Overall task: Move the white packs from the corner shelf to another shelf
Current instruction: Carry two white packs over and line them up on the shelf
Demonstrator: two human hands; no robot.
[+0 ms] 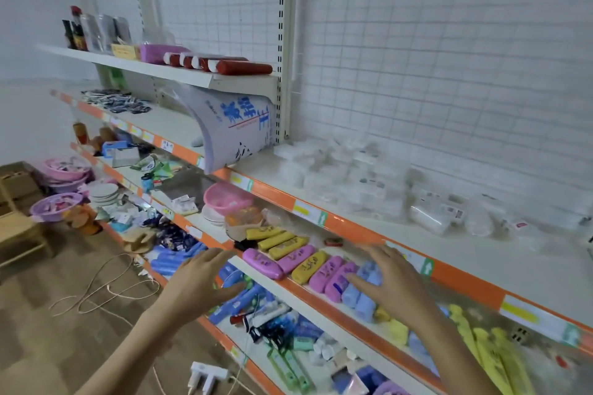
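I judge a pile of clear-wrapped white packs (346, 179) placed on the upper shelf (513, 266); left hand (200, 279) and right hand (390, 282) spread, empty.

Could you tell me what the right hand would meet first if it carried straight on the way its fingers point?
Probably the orange shelf edge just above the right hand, though depth is unclear.

Orange-edged shelf (353, 228), white packs (346, 176), large bag (234, 131) leaning

packs (346, 176) on shelf (481, 269) | sack (234, 128) left | cases (298, 260) below
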